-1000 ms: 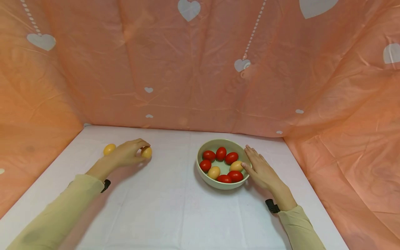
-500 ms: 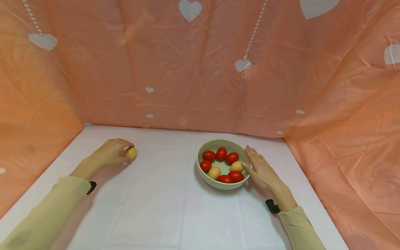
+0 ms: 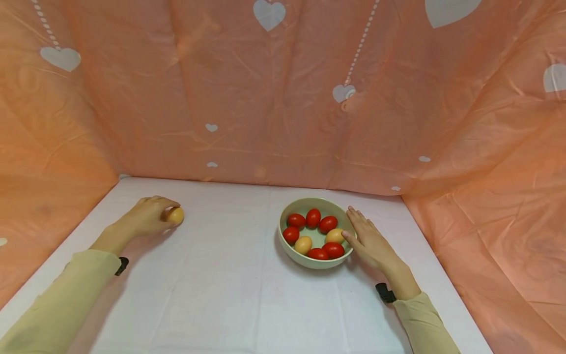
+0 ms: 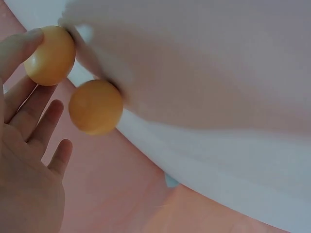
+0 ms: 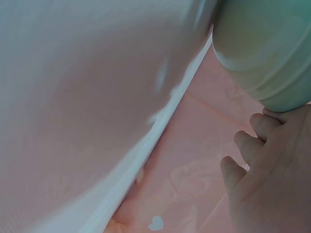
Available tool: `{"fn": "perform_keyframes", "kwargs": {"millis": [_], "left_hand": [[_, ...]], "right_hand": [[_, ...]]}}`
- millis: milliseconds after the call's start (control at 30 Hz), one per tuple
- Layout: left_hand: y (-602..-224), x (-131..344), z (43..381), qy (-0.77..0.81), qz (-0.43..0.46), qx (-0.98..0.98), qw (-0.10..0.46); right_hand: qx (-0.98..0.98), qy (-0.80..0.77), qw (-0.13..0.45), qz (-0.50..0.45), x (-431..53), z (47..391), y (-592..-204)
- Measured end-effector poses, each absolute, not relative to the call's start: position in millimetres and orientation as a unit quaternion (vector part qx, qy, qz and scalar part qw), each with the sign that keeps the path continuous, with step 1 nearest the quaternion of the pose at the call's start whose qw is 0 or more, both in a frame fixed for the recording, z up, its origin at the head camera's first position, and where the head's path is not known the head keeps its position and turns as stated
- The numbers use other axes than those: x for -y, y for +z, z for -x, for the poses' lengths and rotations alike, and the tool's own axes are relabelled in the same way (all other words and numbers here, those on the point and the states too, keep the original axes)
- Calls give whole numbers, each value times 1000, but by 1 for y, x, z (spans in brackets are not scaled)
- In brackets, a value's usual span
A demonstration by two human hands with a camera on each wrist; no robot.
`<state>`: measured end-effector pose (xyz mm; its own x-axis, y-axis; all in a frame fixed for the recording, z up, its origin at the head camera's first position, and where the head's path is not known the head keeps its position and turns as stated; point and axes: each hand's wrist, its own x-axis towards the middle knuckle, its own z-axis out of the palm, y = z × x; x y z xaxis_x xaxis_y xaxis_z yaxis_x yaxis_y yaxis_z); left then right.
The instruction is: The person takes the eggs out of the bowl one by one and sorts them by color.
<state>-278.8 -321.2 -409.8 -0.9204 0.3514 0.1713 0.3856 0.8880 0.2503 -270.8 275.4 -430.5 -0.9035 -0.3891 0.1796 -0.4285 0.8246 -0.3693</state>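
My left hand [image 3: 148,216], at the left of the table in the head view, pinches a yellow egg [image 3: 176,216] between thumb and fingers. The left wrist view shows this held egg [image 4: 51,56] with a second yellow egg [image 4: 95,107] close beside it; in the head view the hand hides that second one. My right hand [image 3: 371,243] rests with straight fingers along the right side of a pale green bowl [image 3: 285,246], thumb over the rim. Inside the bowl, several red eggs [image 3: 328,224] and two yellow eggs [image 3: 303,245] lie in a ring.
A white cloth [image 3: 212,295] covers the table. Orange-pink curtains [image 3: 283,123] with white hearts hang behind it and along both sides. Each wrist wears a black band [image 3: 385,292].
My left hand has moved left with the yellow egg, and the second yellow egg has gone out of sight behind it in the head view. The right hand and bowl stay put.
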Motion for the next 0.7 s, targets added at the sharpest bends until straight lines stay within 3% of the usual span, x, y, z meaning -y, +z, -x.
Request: {"fn": "perform_keyframes", "kwargs": {"millis": [700], "left_hand": [[-411,328,280,-143,183,971,51]], "right_hand": [[954,206,46,-214,-275,271,-430]]}}
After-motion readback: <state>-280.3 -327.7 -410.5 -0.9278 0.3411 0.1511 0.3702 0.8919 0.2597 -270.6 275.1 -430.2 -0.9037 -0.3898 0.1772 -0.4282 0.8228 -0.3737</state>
